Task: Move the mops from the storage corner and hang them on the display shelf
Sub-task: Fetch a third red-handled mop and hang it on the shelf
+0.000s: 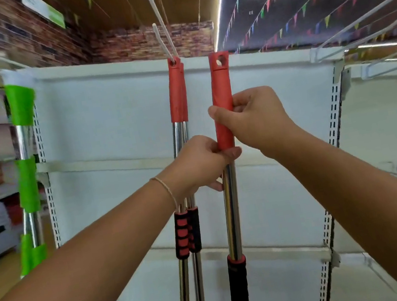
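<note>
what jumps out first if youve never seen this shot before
Dead centre, both hands hold one mop pole upright: the right hand wraps its red grip, the left hand pinches the chrome shaft just below. Immediately left, two more red-capped poles hang from a white hook on the pale shelf panel. At the far left edge stands a pole with bright green sleeves.
</note>
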The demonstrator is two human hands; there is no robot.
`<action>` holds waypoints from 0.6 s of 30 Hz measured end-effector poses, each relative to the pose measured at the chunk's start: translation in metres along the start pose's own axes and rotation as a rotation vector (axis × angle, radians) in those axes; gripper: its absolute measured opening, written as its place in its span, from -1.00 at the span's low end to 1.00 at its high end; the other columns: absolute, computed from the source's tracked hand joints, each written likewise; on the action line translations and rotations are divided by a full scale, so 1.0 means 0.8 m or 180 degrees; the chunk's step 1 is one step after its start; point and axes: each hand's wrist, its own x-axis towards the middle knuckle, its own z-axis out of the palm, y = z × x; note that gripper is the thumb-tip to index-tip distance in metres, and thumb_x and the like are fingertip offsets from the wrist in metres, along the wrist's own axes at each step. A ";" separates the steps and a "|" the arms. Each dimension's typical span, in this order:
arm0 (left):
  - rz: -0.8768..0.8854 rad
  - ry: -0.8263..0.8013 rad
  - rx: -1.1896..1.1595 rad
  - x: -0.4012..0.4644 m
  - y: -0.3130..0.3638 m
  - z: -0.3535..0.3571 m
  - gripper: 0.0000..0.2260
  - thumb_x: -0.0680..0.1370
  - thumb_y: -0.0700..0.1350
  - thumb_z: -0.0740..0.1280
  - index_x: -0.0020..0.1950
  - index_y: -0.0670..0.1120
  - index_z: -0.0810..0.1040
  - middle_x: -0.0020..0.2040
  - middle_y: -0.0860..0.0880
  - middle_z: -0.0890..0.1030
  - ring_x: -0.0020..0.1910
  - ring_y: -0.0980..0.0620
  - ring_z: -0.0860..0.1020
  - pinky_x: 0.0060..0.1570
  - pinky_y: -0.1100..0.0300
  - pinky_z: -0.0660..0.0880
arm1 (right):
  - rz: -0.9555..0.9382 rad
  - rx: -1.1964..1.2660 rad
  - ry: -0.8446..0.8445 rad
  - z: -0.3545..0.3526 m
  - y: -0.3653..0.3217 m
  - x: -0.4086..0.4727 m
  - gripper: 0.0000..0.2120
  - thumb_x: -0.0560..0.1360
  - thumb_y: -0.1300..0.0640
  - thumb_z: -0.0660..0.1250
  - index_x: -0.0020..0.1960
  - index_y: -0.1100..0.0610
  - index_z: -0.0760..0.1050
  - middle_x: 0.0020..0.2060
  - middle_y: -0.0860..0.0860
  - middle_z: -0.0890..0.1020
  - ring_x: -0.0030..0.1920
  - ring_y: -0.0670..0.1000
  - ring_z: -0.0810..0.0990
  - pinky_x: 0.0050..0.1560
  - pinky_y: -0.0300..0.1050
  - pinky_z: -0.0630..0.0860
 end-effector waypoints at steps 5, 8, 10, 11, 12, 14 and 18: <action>0.0137 0.0198 -0.0053 0.005 0.004 -0.047 -0.75 0.57 -0.03 0.37 0.02 -0.23 0.60 0.02 -0.32 0.62 0.03 -0.24 0.65 -0.21 -0.03 0.66 | -0.0179 0.0049 0.0164 0.029 -0.036 0.033 -0.72 0.41 0.02 0.48 -0.18 0.26 0.63 -0.28 0.15 0.69 -0.27 0.14 0.70 -0.15 0.15 0.67; 0.0241 0.0335 -0.0064 0.004 0.008 -0.073 -0.76 0.58 -0.06 0.36 -0.01 -0.26 0.60 0.07 -0.36 0.61 0.01 -0.27 0.64 -0.26 0.00 0.66 | -0.0344 0.0039 0.0230 0.042 -0.056 0.045 -0.72 0.37 0.03 0.48 -0.32 0.25 0.60 -0.40 0.18 0.64 -0.32 0.23 0.65 -0.23 0.18 0.64; 0.0272 0.0411 -0.0128 0.001 0.007 -0.086 -0.79 0.58 -0.08 0.36 -0.06 -0.23 0.60 0.06 -0.36 0.61 0.00 -0.29 0.65 -0.25 -0.02 0.66 | -0.0414 0.0062 0.0256 0.052 -0.067 0.048 -0.69 0.37 0.03 0.49 -0.34 0.27 0.57 -0.41 0.18 0.63 -0.32 0.22 0.66 -0.24 0.16 0.64; 0.0276 0.0431 -0.0169 -0.001 0.006 -0.092 -0.81 0.58 -0.09 0.37 -0.07 -0.22 0.60 0.06 -0.37 0.61 -0.01 -0.30 0.65 -0.23 -0.06 0.66 | -0.0451 0.0066 0.0256 0.057 -0.070 0.049 -0.68 0.38 0.03 0.49 -0.32 0.28 0.57 -0.40 0.18 0.64 -0.32 0.21 0.67 -0.24 0.15 0.65; 0.0278 0.0441 -0.0192 -0.003 0.004 -0.096 -0.82 0.58 -0.09 0.37 -0.08 -0.22 0.60 0.06 -0.38 0.61 -0.01 -0.31 0.65 -0.20 -0.12 0.66 | -0.0489 0.0057 0.0255 0.062 -0.073 0.049 -0.68 0.38 0.02 0.49 -0.31 0.29 0.57 -0.39 0.17 0.64 -0.31 0.19 0.68 -0.23 0.14 0.65; 0.0283 0.0466 -0.0204 -0.006 -0.001 -0.104 -0.80 0.57 -0.10 0.37 -0.07 -0.25 0.61 0.03 -0.40 0.61 -0.04 -0.33 0.64 -0.20 -0.18 0.65 | -0.0560 0.0021 0.0266 0.072 -0.078 0.048 -0.67 0.40 0.02 0.49 -0.32 0.28 0.55 -0.41 0.14 0.62 -0.32 0.19 0.67 -0.21 0.12 0.66; 0.0323 0.0566 -0.0209 -0.007 -0.003 -0.113 -0.76 0.56 -0.09 0.38 -0.05 -0.29 0.62 -0.02 -0.39 0.62 -0.09 -0.33 0.65 -0.23 -0.17 0.65 | -0.0686 -0.0041 0.0349 0.083 -0.084 0.051 -0.64 0.41 0.02 0.48 -0.29 0.33 0.54 -0.40 0.18 0.61 -0.32 0.20 0.66 -0.19 0.12 0.65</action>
